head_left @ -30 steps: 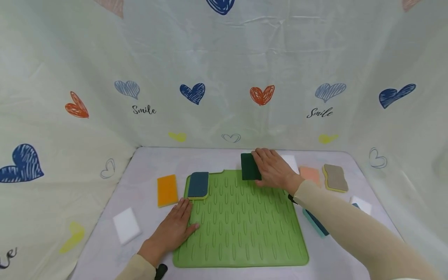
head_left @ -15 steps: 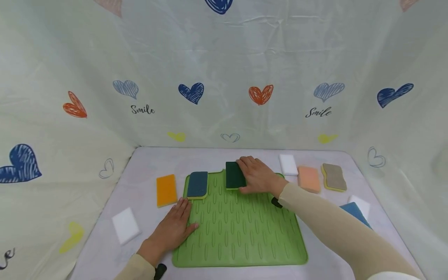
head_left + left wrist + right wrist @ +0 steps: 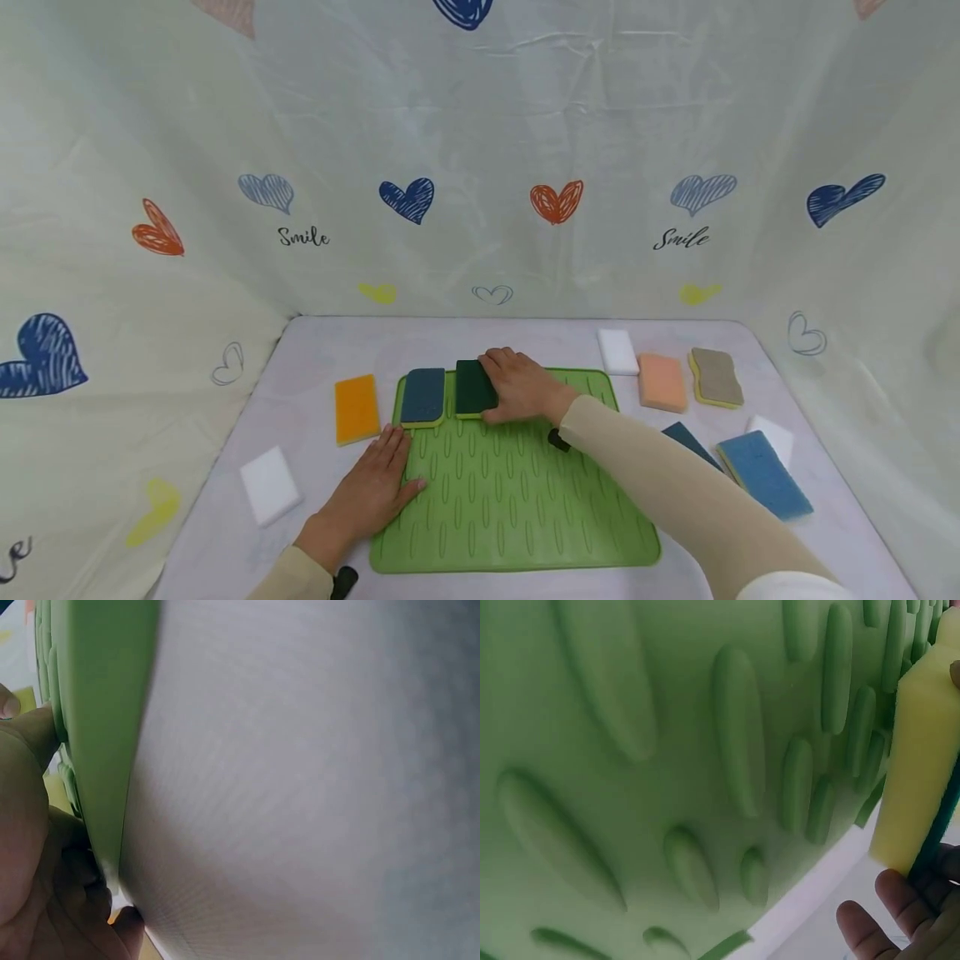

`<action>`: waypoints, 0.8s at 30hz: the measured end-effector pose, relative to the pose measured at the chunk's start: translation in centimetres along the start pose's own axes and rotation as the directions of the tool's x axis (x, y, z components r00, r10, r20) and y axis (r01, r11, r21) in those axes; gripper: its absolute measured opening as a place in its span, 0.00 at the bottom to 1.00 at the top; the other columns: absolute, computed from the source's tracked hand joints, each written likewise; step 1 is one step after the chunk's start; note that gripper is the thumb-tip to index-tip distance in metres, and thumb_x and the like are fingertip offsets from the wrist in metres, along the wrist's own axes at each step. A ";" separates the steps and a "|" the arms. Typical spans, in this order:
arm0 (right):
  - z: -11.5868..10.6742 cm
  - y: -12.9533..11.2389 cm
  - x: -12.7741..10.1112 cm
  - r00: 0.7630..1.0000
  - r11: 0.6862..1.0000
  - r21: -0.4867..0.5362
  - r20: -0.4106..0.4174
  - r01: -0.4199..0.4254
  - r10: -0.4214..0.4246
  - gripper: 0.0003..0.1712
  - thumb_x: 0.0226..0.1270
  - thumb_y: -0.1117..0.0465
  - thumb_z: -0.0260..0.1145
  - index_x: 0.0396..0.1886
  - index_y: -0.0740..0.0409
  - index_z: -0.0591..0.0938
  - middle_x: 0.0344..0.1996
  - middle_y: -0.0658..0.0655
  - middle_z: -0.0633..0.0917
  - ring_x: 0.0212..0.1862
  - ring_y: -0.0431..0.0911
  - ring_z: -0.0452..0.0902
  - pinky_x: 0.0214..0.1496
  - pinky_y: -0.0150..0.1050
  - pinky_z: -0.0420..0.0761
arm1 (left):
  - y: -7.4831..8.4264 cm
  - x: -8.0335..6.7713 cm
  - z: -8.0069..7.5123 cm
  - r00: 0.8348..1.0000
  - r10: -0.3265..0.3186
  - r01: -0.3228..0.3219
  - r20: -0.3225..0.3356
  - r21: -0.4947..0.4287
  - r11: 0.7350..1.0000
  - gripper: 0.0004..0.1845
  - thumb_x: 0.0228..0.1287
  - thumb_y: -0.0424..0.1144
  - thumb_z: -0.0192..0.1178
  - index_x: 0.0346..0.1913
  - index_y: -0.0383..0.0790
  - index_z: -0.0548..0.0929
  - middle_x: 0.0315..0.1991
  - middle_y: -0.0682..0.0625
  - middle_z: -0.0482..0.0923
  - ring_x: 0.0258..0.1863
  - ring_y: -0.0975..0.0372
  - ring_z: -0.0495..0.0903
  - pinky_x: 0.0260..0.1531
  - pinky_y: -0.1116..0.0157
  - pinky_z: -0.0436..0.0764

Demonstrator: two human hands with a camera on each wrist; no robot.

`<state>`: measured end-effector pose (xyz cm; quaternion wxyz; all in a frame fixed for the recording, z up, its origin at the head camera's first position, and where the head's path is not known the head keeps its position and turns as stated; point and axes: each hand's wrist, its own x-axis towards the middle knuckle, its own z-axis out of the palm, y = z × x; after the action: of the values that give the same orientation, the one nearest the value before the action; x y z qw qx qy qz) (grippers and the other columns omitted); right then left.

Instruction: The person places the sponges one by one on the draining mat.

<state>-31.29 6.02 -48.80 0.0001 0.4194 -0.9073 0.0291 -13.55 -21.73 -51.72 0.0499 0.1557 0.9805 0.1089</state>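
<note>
Heart-printed sheeting (image 3: 487, 125) walls the head view round one pale table (image 3: 318, 354) and one green mat (image 3: 517, 508). Two sponges sit on the mat: blue sponge (image 3: 423, 395) at ten o'clock, dark sponge (image 3: 473, 389) at eleven, pinched by the right hand (image 3: 522, 387). At nine, the left hand (image 3: 375, 485) rests on the mat's edge, fingers straight. Beyond lie three white pads (image 3: 272, 486) and, singly, orange sponge (image 3: 357, 410), pink sponge (image 3: 662, 383), grey sponge (image 3: 716, 377), teal sponge (image 3: 691, 446), sky-blue sponge (image 3: 765, 473). Left wrist: the mat's rim at eleven. Right wrist: the dark sponge's yellow side at three, fingers (image 3: 906, 901) at its lower end.
</note>
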 end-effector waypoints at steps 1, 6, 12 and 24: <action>0.0 -0.1 0.1 1.000 1.000 -0.001 0.012 -0.005 0.005 0.57 0.64 0.30 0.67 0.79 0.65 0.67 0.73 0.65 0.73 0.73 0.57 0.70 0.71 0.54 0.78 | 0.0 0.0 0.0 1.000 -0.001 0.001 0.000 0.001 1.000 0.42 0.79 0.55 0.58 0.78 0.23 0.63 0.81 0.29 0.57 0.83 0.39 0.53 0.81 0.43 0.60; 0.2 -0.5 0.5 0.999 1.000 -0.004 0.048 -0.022 0.022 0.57 0.64 0.29 0.66 0.80 0.64 0.66 0.74 0.64 0.72 0.74 0.56 0.70 0.72 0.53 0.78 | 0.0 0.1 0.1 1.000 -0.003 0.003 -0.007 0.010 1.000 0.42 0.79 0.55 0.59 0.78 0.24 0.63 0.81 0.30 0.58 0.83 0.39 0.54 0.81 0.44 0.61; 0.5 -0.8 0.7 0.996 0.999 -0.004 0.080 -0.037 0.038 0.57 0.64 0.28 0.66 0.80 0.62 0.65 0.75 0.63 0.71 0.75 0.55 0.69 0.72 0.52 0.78 | -0.1 0.2 0.1 1.000 -0.004 0.005 -0.001 0.012 1.000 0.43 0.79 0.56 0.58 0.79 0.24 0.63 0.81 0.30 0.57 0.83 0.40 0.53 0.81 0.44 0.60; 0.4 -1.0 0.8 0.991 0.998 0.017 0.122 -0.055 0.052 0.58 0.65 0.28 0.64 0.83 0.60 0.63 0.78 0.61 0.68 0.78 0.54 0.65 0.76 0.52 0.73 | -0.1 0.2 0.4 1.000 -0.017 0.017 0.005 0.010 1.000 0.43 0.79 0.57 0.57 0.79 0.25 0.62 0.82 0.31 0.57 0.84 0.40 0.52 0.82 0.45 0.60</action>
<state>-31.08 4.76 -49.17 -0.0604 0.3960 -0.9162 0.0128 -13.74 -21.73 -52.13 0.0525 0.1476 0.9822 0.1031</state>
